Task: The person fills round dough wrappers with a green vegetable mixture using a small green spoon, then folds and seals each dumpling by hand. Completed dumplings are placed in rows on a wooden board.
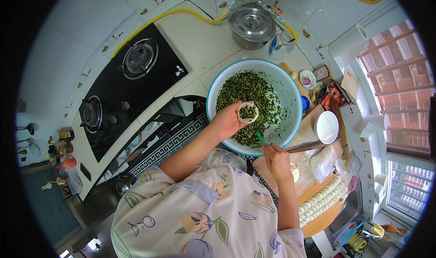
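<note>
A large white basin with a blue-green rim (295, 84) holds chopped green filling (238, 87), heaped mostly on its left side. Over it, my left hand (229, 120) holds a round dough wrapper (248, 112) with some filling in its middle. My right hand (275, 157), at the basin's near rim, grips a green utensil (259, 137) whose end is at the filling; its full shape is hidden. Partly behind my right wrist lie pale dough rounds (294, 172). Rows of folded dumplings (322, 200) rest on a round wooden board (315, 225) at the lower right.
Right of the basin are a white bowl of flour (326, 127), a rolling pin (308, 146), a plastic bag (322, 162) and a small dish (307, 79). A lidded steel pot (252, 28) and glass jar (282, 46) stand behind. A gas hob (133, 87) is left, a sink (347, 212) lower right.
</note>
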Motion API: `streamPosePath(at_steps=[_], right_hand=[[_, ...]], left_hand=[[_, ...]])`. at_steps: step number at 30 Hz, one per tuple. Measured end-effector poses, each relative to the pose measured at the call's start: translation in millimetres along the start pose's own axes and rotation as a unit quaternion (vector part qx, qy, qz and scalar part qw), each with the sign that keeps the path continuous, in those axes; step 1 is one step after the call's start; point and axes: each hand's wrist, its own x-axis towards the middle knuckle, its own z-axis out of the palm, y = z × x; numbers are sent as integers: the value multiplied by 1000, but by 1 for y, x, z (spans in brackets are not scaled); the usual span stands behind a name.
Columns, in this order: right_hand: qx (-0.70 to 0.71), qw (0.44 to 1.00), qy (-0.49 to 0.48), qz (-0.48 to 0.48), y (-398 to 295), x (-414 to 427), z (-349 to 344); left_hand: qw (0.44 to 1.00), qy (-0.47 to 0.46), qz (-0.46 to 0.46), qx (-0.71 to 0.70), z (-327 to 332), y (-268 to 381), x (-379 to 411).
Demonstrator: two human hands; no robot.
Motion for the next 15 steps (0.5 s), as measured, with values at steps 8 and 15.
streamPosePath(at_steps=[8,15], right_hand=[[89,975,197,-57,-21,31,-22],[60,970,197,-129,-20,41,-18]], left_hand=[[997,-20,-49,48,25,-3,-22],[994,-51,-69,69,38,-7,-34]])
